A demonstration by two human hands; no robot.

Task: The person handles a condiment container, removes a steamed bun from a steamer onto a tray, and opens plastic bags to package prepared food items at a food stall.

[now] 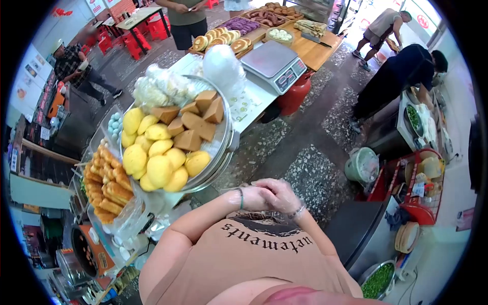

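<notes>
Left hand (249, 197) and right hand (278, 195) clasped together at chest, fingers grasping only a thin glove; worth seating it snugly, yellow buns (157, 160) at ten o'clock on steamer tray (223, 137)

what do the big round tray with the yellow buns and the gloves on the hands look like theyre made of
The round tray looks like metal, probably stainless steel: its rim is silver-grey and shiny. The left hand and right hand, clasped together at the chest, seem to wear thin clear disposable plastic gloves: a filmy, wrinkled sheen covers them, though the blur leaves that uncertain.
</notes>
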